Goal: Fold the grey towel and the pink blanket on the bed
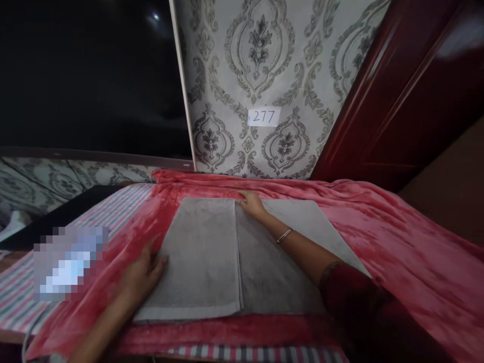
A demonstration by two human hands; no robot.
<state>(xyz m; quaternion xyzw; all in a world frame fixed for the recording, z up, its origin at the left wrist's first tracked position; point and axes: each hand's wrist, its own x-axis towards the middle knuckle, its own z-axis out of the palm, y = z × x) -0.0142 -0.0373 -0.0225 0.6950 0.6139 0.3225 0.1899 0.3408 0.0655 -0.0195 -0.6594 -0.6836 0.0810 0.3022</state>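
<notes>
A grey towel (pixel 200 252) lies on a red plush blanket (pixel 401 227), its left part folded over towards the middle. At the far end of the fold's edge is my right hand (pixel 251 202), fingers pinched on the towel's corner; a thin bracelet circles that wrist. My left hand (pixel 145 269) is beside the towel's left edge, over the blanket, with its fingers apart and slightly blurred. The right forearm crosses above the towel's single-layer right side and hides some of it.
Under the blanket, a striped cloth (pixel 113 206) covers the table. A pixelated object (pixel 71 264) sits at the left. Behind stand a large dark screen (pixel 91 75), a patterned wall with a paper label (pixel 263 116) reading 277, and a dark red wooden panel (pixel 378 101) at right.
</notes>
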